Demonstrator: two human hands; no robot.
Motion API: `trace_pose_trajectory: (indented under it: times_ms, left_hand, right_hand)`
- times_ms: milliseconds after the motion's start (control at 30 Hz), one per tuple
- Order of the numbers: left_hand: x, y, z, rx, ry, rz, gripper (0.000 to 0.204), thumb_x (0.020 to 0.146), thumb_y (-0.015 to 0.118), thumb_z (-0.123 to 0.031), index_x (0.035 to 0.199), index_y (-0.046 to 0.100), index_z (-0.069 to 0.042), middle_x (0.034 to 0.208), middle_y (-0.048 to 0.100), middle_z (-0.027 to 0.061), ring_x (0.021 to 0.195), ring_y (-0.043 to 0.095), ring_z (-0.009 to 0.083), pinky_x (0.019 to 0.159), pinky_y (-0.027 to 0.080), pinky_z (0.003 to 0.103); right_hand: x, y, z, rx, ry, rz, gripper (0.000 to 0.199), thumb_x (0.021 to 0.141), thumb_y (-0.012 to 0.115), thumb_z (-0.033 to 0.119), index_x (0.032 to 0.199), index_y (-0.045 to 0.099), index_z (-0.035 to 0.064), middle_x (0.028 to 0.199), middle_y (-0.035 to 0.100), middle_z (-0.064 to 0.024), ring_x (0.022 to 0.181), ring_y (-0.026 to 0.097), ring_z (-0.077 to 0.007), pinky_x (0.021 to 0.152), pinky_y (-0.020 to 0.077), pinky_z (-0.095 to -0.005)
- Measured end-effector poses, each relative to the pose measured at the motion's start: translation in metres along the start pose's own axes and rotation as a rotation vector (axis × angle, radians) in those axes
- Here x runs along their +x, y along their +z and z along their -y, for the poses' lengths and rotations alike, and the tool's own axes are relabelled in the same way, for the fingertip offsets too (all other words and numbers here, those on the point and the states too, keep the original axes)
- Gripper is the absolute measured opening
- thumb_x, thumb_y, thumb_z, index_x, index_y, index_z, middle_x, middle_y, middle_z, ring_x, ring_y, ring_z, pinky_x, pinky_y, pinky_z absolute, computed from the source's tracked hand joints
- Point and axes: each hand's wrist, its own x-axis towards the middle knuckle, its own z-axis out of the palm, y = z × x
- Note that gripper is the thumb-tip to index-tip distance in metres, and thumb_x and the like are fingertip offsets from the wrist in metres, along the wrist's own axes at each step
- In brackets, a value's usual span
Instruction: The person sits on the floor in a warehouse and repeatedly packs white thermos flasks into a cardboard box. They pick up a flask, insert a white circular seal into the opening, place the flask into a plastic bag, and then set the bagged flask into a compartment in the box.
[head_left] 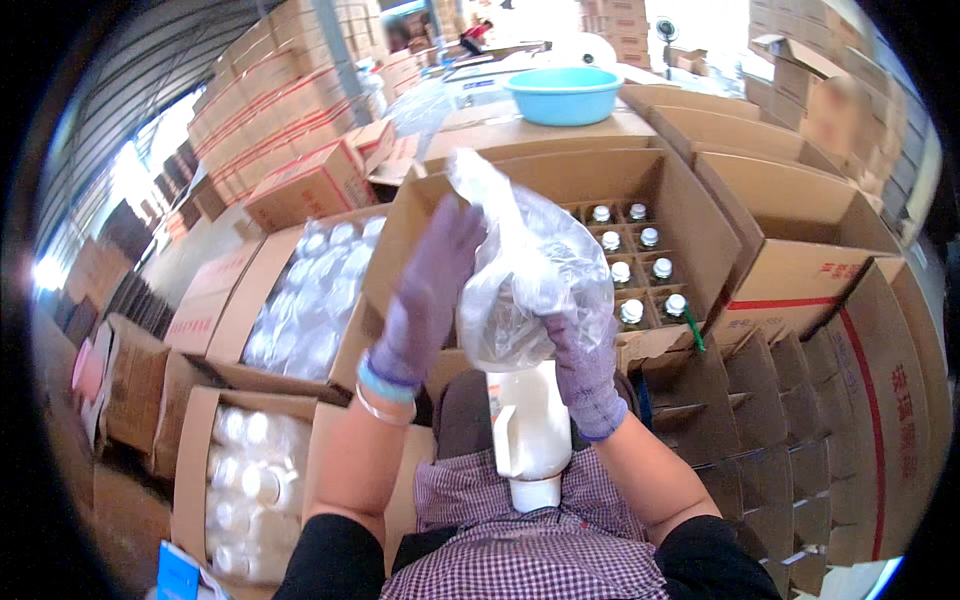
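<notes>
A clear plastic bag (535,265) is spread in front of me, partly crumpled. My right hand (585,375), in a purple-grey glove, closes its fingers on the bag's near edge. Gloved alike, my left hand (425,290) is raised at the bag's left side, fingers stretched out and somewhat blurred; whether it touches the film I cannot tell. Against my checked apron (540,550) rests a white plastic jug (540,425) with a moulded handle. It stands cap-down, the white cap (535,493) toward me, and its far end meets the bag.
Ahead, a divided carton (690,230) holds several white-capped bottles (630,312). Cartons of film-wrapped bottles (310,300) and white jugs (255,485) stand at left. Cardboard dividers (740,420) fill the right side. A light-blue basin (565,97) sits beyond, near stacked boxes (270,120).
</notes>
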Motion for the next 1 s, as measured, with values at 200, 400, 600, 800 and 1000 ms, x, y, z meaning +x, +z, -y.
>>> trace_pose_trajectory:
  times_ms: [200,400,600,800,1000]
  left_hand:
    - [-0.028,0.009,0.056,0.382,-0.241,-0.374,0.051,0.083,0.077,-0.012,0.130,0.060,0.000,0.113,0.070,0.0097,0.103,0.066,0.0221,0.096,0.051,0.035]
    - [-0.055,-0.097,0.139,-0.684,-0.271,-0.732,0.043,0.105,0.042,-0.035,0.129,0.059,-0.003,0.132,0.063,0.0148,0.120,0.061,0.0280,0.100,0.052,0.042]
    - [-0.157,-0.074,0.166,0.391,-0.214,-0.402,0.036,0.100,0.052,-0.036,0.107,0.061,-0.002,0.100,0.064,0.0055,0.093,0.061,0.0168,0.083,0.049,0.031]
    - [-0.220,0.012,0.071,0.881,-0.238,-0.220,0.030,0.091,0.069,-0.028,0.095,0.063,0.001,0.084,0.064,0.0058,0.078,0.062,0.0172,0.068,0.049,0.035]
    - [-0.276,-0.007,0.107,0.623,-0.695,-0.333,0.025,0.098,0.062,-0.025,0.097,0.068,-0.001,0.080,0.068,0.0048,0.073,0.064,0.0146,0.061,0.052,0.034]
  right_hand:
    - [0.020,-0.031,-0.004,-0.627,-0.302,-0.024,0.031,0.083,0.073,0.012,0.112,0.067,0.0017,0.092,0.072,-0.0172,0.081,0.070,-0.0300,0.074,0.0547,-0.0381]
    - [0.048,-0.095,-0.099,-0.979,-0.142,0.117,0.033,0.082,0.067,0.010,0.114,0.066,0.0113,0.084,0.070,-0.0116,0.080,0.070,-0.0297,0.075,0.0541,-0.0421]
    - [-0.002,-0.099,-0.122,-0.726,-0.006,0.436,0.016,0.084,0.066,0.011,0.097,0.059,0.0045,0.084,0.066,-0.0158,0.080,0.067,-0.0341,0.073,0.0521,-0.0414]
    - [-0.093,-0.119,-0.047,-0.661,-0.179,0.720,0.021,0.080,0.072,0.019,0.093,0.062,0.0064,0.092,0.063,-0.0129,0.095,0.062,-0.0341,0.089,0.0481,-0.0476]
    - [-0.171,-0.111,-0.006,-0.815,-0.029,0.632,0.060,0.078,0.078,0.041,0.122,0.060,0.0038,0.119,0.063,-0.0176,0.120,0.056,-0.0368,0.113,0.0368,-0.0514]
